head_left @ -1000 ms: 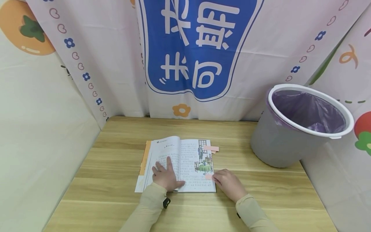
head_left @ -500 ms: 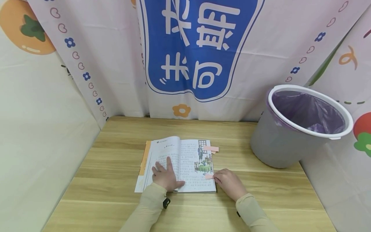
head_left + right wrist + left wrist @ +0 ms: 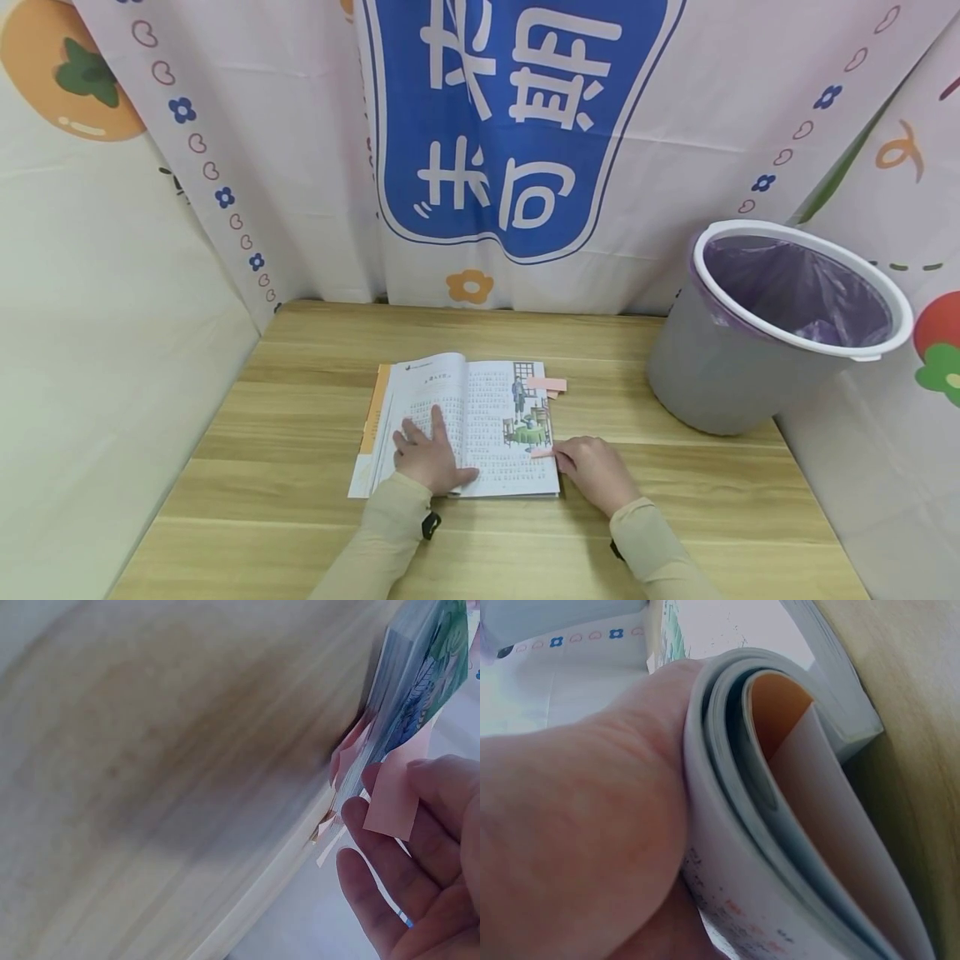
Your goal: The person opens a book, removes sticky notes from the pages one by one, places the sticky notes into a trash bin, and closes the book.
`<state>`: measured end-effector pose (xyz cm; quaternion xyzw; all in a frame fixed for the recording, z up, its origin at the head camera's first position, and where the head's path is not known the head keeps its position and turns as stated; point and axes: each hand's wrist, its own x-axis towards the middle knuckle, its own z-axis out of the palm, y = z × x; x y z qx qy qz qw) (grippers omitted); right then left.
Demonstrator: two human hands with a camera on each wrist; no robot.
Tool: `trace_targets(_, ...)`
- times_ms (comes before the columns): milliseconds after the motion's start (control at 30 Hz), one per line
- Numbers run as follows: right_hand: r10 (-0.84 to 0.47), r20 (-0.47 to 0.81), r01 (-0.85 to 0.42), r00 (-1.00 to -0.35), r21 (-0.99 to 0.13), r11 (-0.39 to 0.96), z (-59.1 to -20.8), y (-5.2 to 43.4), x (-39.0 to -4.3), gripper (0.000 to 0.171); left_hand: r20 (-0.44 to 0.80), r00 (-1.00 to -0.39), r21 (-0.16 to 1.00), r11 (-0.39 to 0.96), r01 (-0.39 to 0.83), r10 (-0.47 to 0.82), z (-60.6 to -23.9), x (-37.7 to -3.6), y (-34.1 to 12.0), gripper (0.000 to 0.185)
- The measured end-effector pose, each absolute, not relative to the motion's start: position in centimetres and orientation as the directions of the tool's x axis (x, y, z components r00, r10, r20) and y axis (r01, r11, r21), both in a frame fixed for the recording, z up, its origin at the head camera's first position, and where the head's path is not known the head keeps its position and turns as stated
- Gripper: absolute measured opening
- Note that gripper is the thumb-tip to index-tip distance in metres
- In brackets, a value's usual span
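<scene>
Barely shifted, right hand (image 3: 596, 472) pinches a thin pink paper tab (image 3: 542, 453) at the glossy book (image 3: 487, 408); flat left hand (image 3: 429, 456) presses its curling pages, lower centre.

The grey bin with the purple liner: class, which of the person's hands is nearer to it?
Right. The right hand is at the open book's right edge, on the bin's side; the left hand presses the book's left page, farther away.

Both arms wear long beige sleeves (image 3: 382, 533) of soft, close-fitting cloth that end at the wrists. A small black strap piece (image 3: 430, 524) sits at the left cuff, and another black bit (image 3: 615, 550) shows at the right cuff. 2 bare hands.
</scene>
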<state>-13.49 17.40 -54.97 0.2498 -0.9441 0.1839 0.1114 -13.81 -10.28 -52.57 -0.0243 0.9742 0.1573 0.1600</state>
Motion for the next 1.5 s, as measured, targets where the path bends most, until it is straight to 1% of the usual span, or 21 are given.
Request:
trace_targets(233, -0.355, 0.251, -0.428, -0.901, -0.365, 0.827, -54.4, 17.3, -13.4, 0.011, -0.322, -0.947, 0.298, 0.95, -0.097, 0.005, -52.5, -13.8, -10.2, 0.127)
trace_targets(367, -0.32, 0.232, -0.389, -0.918, -0.386, 0.836, -54.4, 17.2, -13.5, 0.01, -0.323, -0.946, 0.301, 0.948, -0.1, 0.003, -52.4, -13.7, -10.2, 0.127)
trace_targets(533, -0.287, 0.265, -0.377, -0.92, -0.407, 0.832, -54.3, 17.6, -13.6, 0.01, -0.323, -0.946, 0.3, 0.949, -0.101, 0.002, -52.4, -13.7, -10.2, 0.127)
trace_targets(667, -0.268, 0.314, -0.383, -0.911, -0.399, 0.833, -53.5, 18.3, -13.7, 0.01, -0.323, -0.946, 0.298, 0.949, -0.101, 0.001, -52.4, -13.7, -10.2, 0.126)
trace_targets(767, -0.265, 0.389, -0.415, -0.882, -0.379, 0.827, -52.4, 19.0, -13.9, 0.01, -0.322, -0.947, 0.293, 0.951, -0.101, -0.001, -52.4, -13.7, -10.2, 0.126)
trace_targets(900, -0.28, 0.514, -0.487, -0.811, -0.327, 0.81, -50.3, 20.2, -14.1, 0.012, -0.32, -0.947, 0.286, 0.953, -0.101, -0.004, -52.4, -13.7, -10.2, 0.126)
trace_targets(1067, -0.292, 0.623, -0.532, -0.725, -0.239, 0.813, -47.1, 22.2, -14.2, 0.015, -0.321, -0.947, 0.284, 0.954, -0.1, -0.004, -52.4, -13.7, -10.2, 0.126)
trace_targets(1167, -0.287, 0.678, -0.541, -0.677, -0.193, 0.819, -44.8, 23.3, -14.1, 0.018, -0.319, -0.948, 0.286, 0.953, -0.099, -0.003, -52.5, -13.7, -10.2, 0.126)
trace_targets(1333, -0.261, 0.736, -0.529, -0.624, -0.153, 0.835, -41.2, 25.2, -13.8, 0.021, -0.322, -0.947, 0.291, 0.952, -0.095, 0.004, -52.5, -13.8, -10.3, 0.127)
trace_targets(1500, -0.222, 0.794, -0.496, -0.565, -0.112, 0.861, -37.4, 27.1, -13.5, 0.019, -0.325, -0.946, 0.296, 0.951, -0.094, 0.008, -52.5, -13.7, -10.3, 0.126)
